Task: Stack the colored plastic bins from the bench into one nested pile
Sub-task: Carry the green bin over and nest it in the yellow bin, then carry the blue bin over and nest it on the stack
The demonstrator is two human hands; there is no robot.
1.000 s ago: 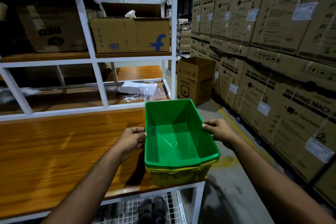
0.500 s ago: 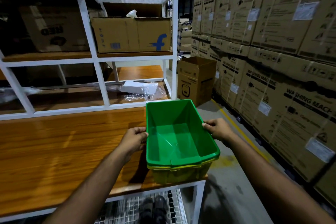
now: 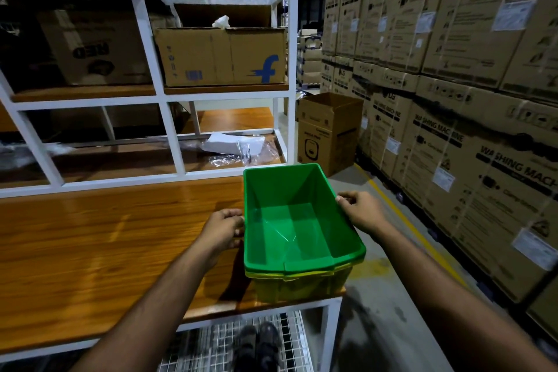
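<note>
Gripping opposite long rims of a green rectangular plastic bin (image 3: 297,220) with left hand (image 3: 224,229) and right hand (image 3: 360,211), nesting inside a yellow plastic bin (image 3: 302,285) at the wooden bench (image 3: 105,251) corner

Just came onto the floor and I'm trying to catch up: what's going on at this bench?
A person is nesting plastic bins at the right end of the wooden bench. The left hand and right hand grip opposite long rims of a green bin, which sits inside a yellow bin underneath; only the yellow rim and front wall show. The pile rests near the bench's corner. No other loose bins are visible on the bench top.
</note>
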